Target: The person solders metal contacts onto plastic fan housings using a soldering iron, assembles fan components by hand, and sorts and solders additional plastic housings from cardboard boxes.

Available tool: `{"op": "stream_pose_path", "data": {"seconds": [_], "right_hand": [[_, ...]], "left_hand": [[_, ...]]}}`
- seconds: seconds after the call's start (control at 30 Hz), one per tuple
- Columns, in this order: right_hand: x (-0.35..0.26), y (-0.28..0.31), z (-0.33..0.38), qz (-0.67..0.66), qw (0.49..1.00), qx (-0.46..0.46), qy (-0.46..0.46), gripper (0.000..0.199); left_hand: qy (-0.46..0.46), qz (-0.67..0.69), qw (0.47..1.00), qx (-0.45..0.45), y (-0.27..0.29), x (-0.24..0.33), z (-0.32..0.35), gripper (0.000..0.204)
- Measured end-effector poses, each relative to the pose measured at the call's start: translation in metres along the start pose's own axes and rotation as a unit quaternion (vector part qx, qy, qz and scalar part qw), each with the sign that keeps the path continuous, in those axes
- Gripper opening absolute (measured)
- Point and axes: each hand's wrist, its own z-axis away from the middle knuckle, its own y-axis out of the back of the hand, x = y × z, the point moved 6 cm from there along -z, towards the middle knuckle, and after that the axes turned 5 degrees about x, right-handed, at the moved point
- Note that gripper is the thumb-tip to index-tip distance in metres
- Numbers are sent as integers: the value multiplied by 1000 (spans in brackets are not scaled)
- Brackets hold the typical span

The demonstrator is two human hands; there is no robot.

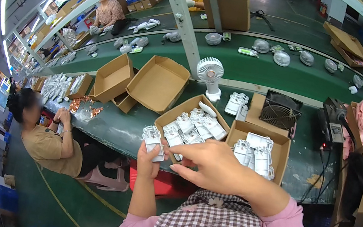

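My left hand (148,165) is closed around a white plastic housing half (152,136), held upright above the bench's near edge with its moulded inner side showing. Just right of it is my right hand (217,166), index finger stretched toward the part and thumb apart below; I see nothing between them. Whether the fingertip touches the part is hard to tell. Beyond my hands, an open cardboard box (165,119) holds several similar white housings (195,124). A second box (283,156), right of it and partly behind my right hand, holds more white housings (259,152).
Behind the boxes stand a white fan (210,72), stacked white parts (236,104) and a black fan unit (280,110). Cardboard trays (158,82) lie to the left. A black device (332,125) with cables is at right. A co-worker (52,144) sits left; a conveyor (243,68) runs behind.
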Motion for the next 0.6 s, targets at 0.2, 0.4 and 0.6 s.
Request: {"op": "stream_pose_path", "data": {"seconds": [0.2,0.4,0.6], "right_hand": [[41,-5,104,-148,971,99,-160,23],[67,23,220,-162,868,389,-263,13],[85,51,276,151,807,487,-299,29]], "left_hand": [[116,132,984,-27,2,-9,24,35],[63,-24,997,22,4,-21,35,29],[51,-60,996,-45,-3,-34,43,27]]}}
